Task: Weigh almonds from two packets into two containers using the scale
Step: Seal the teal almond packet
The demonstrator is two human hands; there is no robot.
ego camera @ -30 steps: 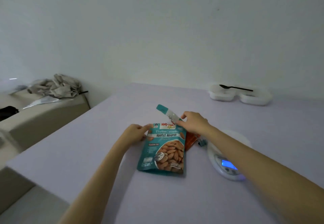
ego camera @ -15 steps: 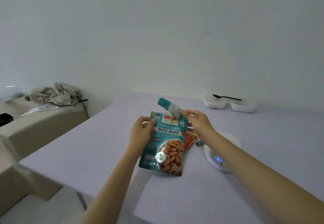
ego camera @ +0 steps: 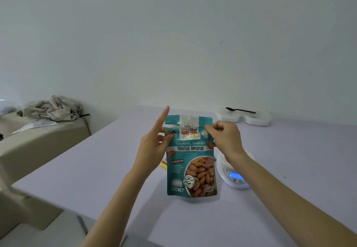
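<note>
Packet [ego camera: 191,157]: flat-bottomed pouch of glossy teal film, held upright over the middle of the desk [ego camera: 96,169]. Front faces the camera, printed "Roasted Almonds" above a picture of brown almonds. Whether its bottom edge touches the surface, cannot tell. The top strip looks split from the body along a ragged pale line on its left side.

Left hand [ego camera: 154,146]: narrow grip on the packet's upper left edge, with the thumb pressed on the front face and the lower fingers behind. The index finger stands straight up past the top edge.

Right hand [ego camera: 224,138]: fingers curled tight, the grip pinching the upper right corner just below the top strip.

Scale [ego camera: 231,177]: round, smooth white plastic with a lit blue display. It sits on the desk just right of the packet, partly behind the right forearm.

Second packet [ego camera: 164,163]: only a yellow and red corner shows, lying flat behind the left wrist.

Containers [ego camera: 255,120]: two shallow white plastic tubs with rounded corners, side by side at the far edge of the desk. A thin black spoon [ego camera: 240,110] lies across them.

Desk surface is matte pale lilac and smooth. At left, a crumpled grey cloth [ego camera: 52,108] is heaped on a beige ledge.
</note>
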